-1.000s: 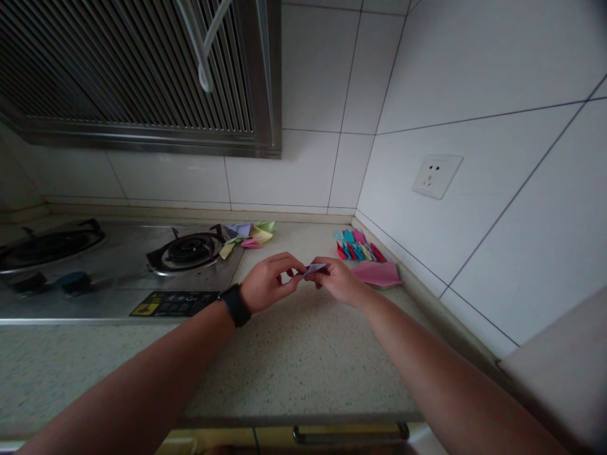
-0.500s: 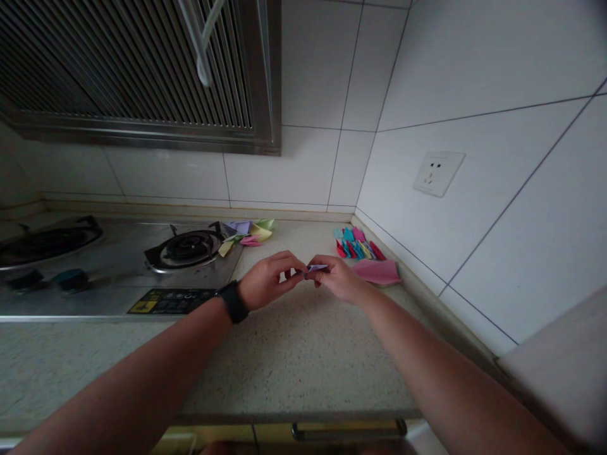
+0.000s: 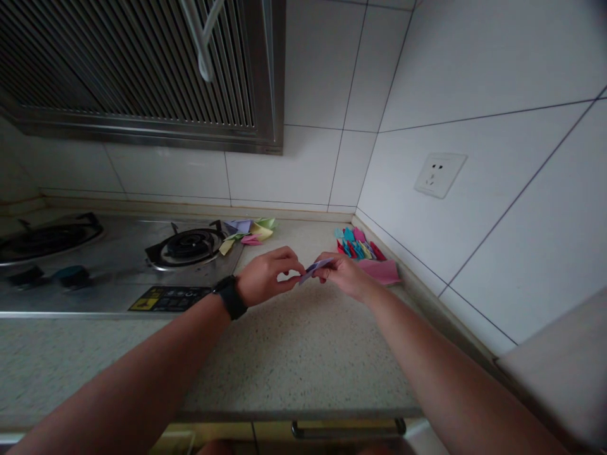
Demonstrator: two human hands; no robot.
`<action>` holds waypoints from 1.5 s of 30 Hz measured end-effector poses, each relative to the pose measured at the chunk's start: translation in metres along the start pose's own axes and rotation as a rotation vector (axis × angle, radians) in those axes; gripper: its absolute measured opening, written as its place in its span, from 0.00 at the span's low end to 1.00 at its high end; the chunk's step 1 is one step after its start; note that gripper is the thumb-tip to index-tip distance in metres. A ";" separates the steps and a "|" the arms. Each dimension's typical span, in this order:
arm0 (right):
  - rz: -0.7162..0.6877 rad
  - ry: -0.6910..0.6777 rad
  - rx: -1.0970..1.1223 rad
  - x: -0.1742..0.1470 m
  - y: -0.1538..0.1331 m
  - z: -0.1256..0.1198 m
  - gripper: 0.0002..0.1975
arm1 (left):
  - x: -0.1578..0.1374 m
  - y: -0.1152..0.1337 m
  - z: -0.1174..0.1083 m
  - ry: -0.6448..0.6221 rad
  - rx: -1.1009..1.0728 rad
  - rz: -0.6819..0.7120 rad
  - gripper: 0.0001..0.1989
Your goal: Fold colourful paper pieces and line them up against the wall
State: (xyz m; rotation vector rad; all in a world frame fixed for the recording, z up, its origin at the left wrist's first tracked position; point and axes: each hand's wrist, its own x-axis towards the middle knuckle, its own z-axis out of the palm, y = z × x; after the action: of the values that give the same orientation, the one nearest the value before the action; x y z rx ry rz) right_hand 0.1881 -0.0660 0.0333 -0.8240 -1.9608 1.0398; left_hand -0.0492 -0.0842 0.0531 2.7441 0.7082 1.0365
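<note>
Largest first: white tiled walls meet in a corner behind the work area. Speckled bench spans the foreground and runs back to that corner. Range hood, slatted metal, overhangs upper left. Steel stove set at left, two burners visible; a black label with a yellow patch lies near its front edge. Below the bench edge: yellowish drawer front with a dark handle.

Both forearms reach in over the bench. Left hand: thumb and index finger pinching the near-left end of a folded purple paper, a small gap showing between them behind the tips. Right hand: thumb and fingers pinching the opposite end; some of these fingers are hidden.

White looped item hangs in front of the hood. White socket on right wall. Pastel folded papers (purple, green, yellow, pink) lie beside the right burner, across the stove's edge and onto the bench. Multicoloured folded pieces grouped close near the corner. Pink paper lies just in front of them, partly behind the right hand. Black watch on left wrist.

Smallest: the folded purple paper, tilted, held between the hands above the bench. Fold details too small to read.
</note>
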 end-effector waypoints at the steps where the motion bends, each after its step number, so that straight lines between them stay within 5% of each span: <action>1: 0.002 -0.015 -0.005 0.000 -0.001 0.000 0.10 | 0.000 0.000 0.000 -0.008 0.011 0.000 0.08; 8: 0.041 -0.088 -0.046 -0.001 0.000 0.002 0.10 | 0.000 -0.003 0.005 -0.058 0.036 0.000 0.06; 18: 0.033 0.002 0.037 0.000 -0.005 0.004 0.12 | -0.001 -0.001 0.007 -0.060 -0.103 -0.125 0.06; 31: -0.009 -0.015 0.037 0.001 -0.003 0.007 0.08 | 0.001 0.002 0.000 -0.046 -0.061 -0.025 0.06; 45: 0.010 0.071 0.084 0.004 -0.004 0.005 0.08 | 0.000 0.004 0.007 0.091 -0.211 -0.278 0.11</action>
State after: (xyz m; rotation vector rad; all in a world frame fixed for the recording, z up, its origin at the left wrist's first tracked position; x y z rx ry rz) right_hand 0.1810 -0.0660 0.0360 -0.8137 -1.8430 1.0770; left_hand -0.0428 -0.0878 0.0489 2.3532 0.9060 1.1059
